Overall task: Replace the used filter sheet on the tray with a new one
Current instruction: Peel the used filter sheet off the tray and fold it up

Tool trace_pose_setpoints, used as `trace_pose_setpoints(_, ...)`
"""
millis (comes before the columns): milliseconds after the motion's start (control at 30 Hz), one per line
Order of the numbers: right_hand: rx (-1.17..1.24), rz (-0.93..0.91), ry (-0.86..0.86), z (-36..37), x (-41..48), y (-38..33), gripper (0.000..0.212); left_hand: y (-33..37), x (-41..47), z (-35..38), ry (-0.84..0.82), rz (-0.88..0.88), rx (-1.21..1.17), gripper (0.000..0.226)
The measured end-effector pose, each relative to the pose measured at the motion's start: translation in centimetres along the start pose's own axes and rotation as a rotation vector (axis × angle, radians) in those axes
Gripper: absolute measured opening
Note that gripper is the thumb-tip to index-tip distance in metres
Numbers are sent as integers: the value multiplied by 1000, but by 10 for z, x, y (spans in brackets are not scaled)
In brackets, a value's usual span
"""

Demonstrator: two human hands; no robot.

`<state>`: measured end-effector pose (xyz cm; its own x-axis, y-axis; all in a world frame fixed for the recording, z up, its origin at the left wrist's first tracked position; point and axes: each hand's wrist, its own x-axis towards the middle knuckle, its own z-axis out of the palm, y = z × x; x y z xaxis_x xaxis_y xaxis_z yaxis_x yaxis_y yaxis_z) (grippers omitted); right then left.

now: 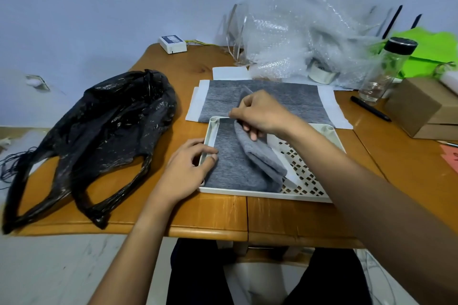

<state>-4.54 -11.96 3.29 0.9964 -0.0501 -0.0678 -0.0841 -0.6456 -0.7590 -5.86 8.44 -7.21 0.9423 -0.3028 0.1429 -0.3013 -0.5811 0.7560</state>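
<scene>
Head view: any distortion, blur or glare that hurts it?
Head view: wide-angle bending at the edges; bubble wrap and bottle soft at the back; mild sheen on the black bag; hands, filter sheet and tray evenly lit and sharp.

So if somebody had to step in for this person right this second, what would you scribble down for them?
Right hand: grip closed on the used filter sheet, which is peeled and folded over toward the left half of the tray.
Left hand: flat on the sheet's left part at the tray's left rim, holding it down, not gripping.
New filter sheet: lies flat on the table just behind the tray.
Black plastic bag: lies to the left on the table.
Done: the tray's right side is uncovered, showing the perforated floor.
Left: lift the used sheet out fully, then lay in the new one.
</scene>
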Motion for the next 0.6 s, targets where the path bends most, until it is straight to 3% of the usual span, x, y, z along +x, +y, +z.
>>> trace_pose_setpoints(333,-307,-51,-2,54,18,3,36,6,-5,0,40,-8,-99,63)
trace_pose_setpoints(500,-372,-79,-27,69,22,9,35,4,-6,-2,80,12,-130,32)
trace_pose_setpoints(600,-366,-101,-39,71,23,15,36,1,-7,-3,59,36,-105,30)
